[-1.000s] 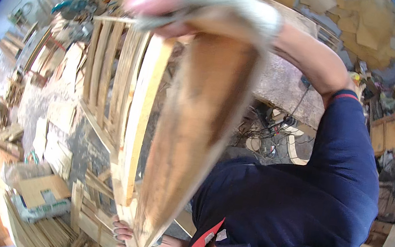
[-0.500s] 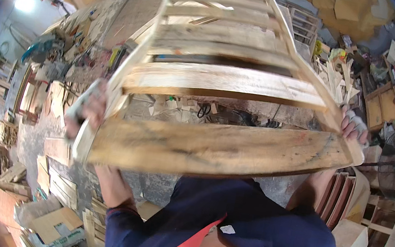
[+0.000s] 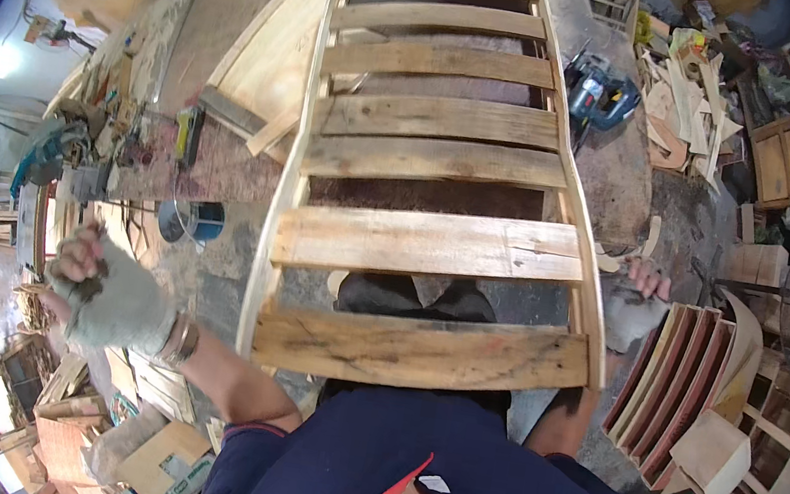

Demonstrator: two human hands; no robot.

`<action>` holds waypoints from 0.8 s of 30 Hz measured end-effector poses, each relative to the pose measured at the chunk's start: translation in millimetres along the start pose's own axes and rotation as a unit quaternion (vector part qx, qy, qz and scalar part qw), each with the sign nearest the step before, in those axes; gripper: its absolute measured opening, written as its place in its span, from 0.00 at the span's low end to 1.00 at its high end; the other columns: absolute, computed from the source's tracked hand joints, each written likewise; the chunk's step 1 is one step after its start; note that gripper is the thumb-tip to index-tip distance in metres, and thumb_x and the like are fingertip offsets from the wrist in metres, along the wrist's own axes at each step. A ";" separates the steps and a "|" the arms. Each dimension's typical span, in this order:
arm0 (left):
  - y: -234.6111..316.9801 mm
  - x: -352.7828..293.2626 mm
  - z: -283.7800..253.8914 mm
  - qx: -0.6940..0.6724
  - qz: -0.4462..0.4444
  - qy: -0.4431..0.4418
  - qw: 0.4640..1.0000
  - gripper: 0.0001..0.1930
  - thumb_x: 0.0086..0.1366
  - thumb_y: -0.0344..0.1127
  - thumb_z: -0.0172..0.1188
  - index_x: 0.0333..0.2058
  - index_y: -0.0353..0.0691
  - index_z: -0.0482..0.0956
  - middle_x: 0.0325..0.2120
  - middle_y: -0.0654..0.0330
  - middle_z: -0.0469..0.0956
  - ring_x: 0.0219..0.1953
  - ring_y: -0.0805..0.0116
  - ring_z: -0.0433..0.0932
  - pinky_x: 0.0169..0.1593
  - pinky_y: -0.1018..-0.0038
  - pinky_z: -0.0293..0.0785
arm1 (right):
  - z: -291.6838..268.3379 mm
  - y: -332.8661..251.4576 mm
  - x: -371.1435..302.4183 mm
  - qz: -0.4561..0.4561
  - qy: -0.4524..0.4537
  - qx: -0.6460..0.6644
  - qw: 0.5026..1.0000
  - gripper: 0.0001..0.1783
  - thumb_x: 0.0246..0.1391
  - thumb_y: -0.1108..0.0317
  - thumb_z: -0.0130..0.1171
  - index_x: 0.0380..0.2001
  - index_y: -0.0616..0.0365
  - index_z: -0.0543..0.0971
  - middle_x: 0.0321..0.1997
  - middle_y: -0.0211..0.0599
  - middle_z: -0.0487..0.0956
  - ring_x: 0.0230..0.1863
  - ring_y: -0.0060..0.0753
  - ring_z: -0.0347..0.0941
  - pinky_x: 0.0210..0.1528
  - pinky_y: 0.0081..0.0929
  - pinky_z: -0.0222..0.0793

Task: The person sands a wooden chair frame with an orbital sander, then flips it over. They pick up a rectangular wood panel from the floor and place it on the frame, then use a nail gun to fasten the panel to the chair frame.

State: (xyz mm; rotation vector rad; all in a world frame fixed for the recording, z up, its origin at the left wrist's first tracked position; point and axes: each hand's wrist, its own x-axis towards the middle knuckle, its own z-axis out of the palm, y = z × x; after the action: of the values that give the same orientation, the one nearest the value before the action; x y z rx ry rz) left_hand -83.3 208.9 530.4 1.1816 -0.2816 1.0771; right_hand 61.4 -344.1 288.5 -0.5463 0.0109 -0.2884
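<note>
A slatted wooden frame [image 3: 431,242], like a ladder-shaped chair back with curved side rails, lies in front of me. Its far end is over the workbench and its near slat is close to my torso. To the left of the frame, my left hand [image 3: 120,299], in a pale fingerless glove, is raised clear of it, fingers loosely bent and thumb apart, with nothing visible in them. On the other side, my right hand [image 3: 637,306], also gloved, is just beyond the right rail. Its fingers are loosely bent; no held thing shows.
On the workbench [image 3: 247,4] lie a pale wooden panel [image 3: 270,58] and a blue power tool [image 3: 603,94]. Curved wooden parts [image 3: 668,387] stand at right, near a heap of offcuts [image 3: 686,116]. A blue bucket [image 3: 205,220] sits beneath the bench's edge. Scrap boards cover the lower left.
The slatted frame, held at both rails earlier, has straightened and come to rest. Both hands have let go; the left moved outward to the left, the right slightly outward and down.
</note>
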 end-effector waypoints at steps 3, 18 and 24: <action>-50.5 -10.7 -31.4 0.009 0.000 0.079 0.997 0.25 0.77 0.55 0.44 0.30 0.40 0.74 0.24 0.60 0.71 0.30 0.63 0.66 0.56 0.55 0.64 | -28.2 23.7 -43.8 0.092 0.185 -0.029 0.978 0.22 0.73 0.50 0.43 0.27 0.52 0.66 0.32 0.34 0.68 0.40 0.39 0.66 0.53 0.39 0.64; 22.3 -164.2 -149.4 0.374 -0.205 0.213 0.879 0.21 0.78 0.52 0.43 0.40 0.38 0.73 0.38 0.55 0.74 0.47 0.63 0.71 0.54 0.62 0.67 | -43.4 20.9 -56.0 0.245 0.058 -0.285 0.925 0.29 0.70 0.40 0.48 0.43 0.57 0.79 0.39 0.34 0.80 0.42 0.32 0.75 0.52 0.28 0.71; 0.6 -282.1 -92.3 0.111 -0.335 0.356 0.865 0.36 0.76 0.65 0.41 0.66 0.39 0.62 0.61 0.50 0.68 0.64 0.56 0.67 0.69 0.58 0.61 | -38.2 -12.6 -87.2 0.297 0.054 -0.335 0.892 0.37 0.71 0.35 0.40 0.56 0.60 0.74 0.49 0.41 0.79 0.50 0.37 0.76 0.57 0.34 0.71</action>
State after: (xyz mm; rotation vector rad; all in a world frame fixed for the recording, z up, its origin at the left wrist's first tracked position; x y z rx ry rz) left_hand -257.2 137.8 300.6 0.8853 0.8032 0.8511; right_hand -29.0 -350.0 256.5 -1.1789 0.3939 0.3078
